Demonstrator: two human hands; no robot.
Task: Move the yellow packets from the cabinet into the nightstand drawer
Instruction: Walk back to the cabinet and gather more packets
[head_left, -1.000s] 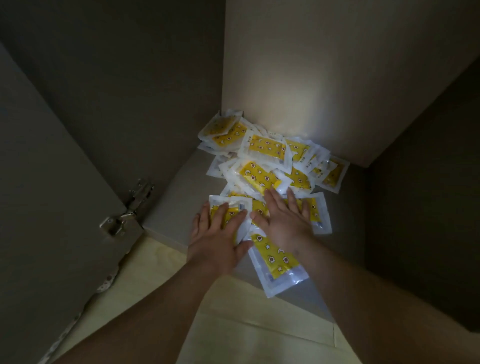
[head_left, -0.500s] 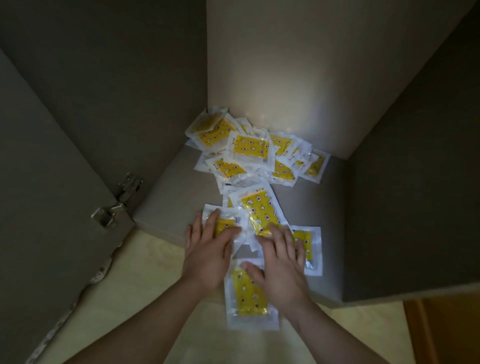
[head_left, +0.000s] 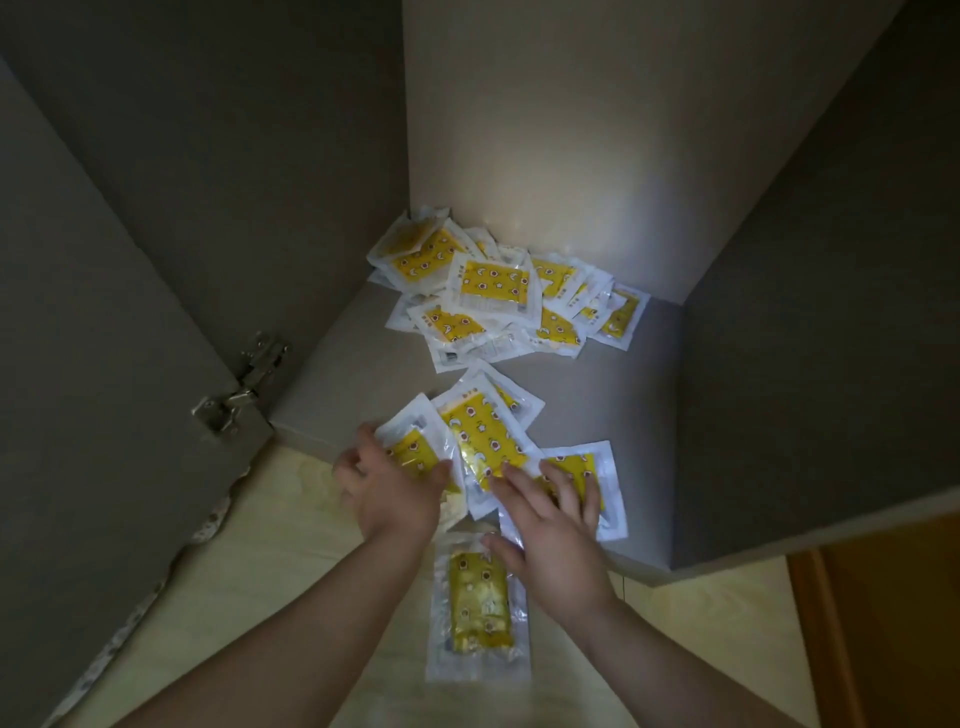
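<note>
My left hand (head_left: 395, 488) grips one yellow packet (head_left: 410, 448), right hand (head_left: 551, 525) spread flat on others; heap (head_left: 493, 283) at twelve o'clock awaits moving.

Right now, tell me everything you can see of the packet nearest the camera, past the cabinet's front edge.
The packet is a long clear plastic pouch with white sealed borders and a yellow insert printed with small round figures; it looks glossy and crinkled. It lies lengthwise toward the camera, apart from the pile, mostly beyond the front edge of the cabinet floor, over the pale yellow floor. The thumb of the right hand is at its far end; contact cannot be confirmed.
</note>
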